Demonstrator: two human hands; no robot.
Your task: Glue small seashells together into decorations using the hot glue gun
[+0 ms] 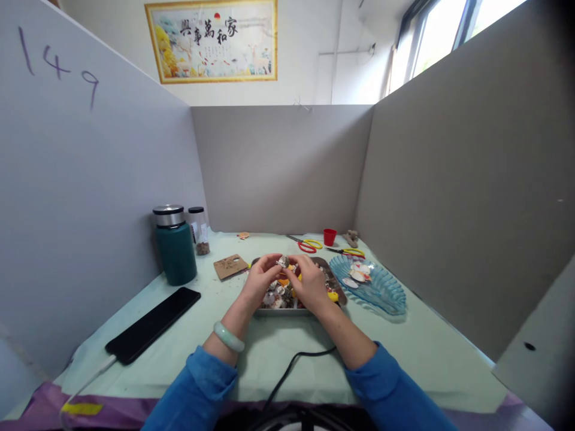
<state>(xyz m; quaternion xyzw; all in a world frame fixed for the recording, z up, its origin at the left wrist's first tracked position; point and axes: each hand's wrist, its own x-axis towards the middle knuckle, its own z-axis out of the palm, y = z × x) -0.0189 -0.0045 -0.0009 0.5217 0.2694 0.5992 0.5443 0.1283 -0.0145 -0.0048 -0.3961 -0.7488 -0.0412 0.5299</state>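
We pinch the small piece between left hand and right hand over the tray, where our grip should be light.

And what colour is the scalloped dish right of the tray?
The scalloped dish is translucent light blue; it shows best in the head view.

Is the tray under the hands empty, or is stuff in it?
Not empty: the tray holds many small pieces, some white, some yellow.

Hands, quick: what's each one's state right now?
Left hand: closed, holding a small piece above the tray.
Right hand: closed on the same small piece.
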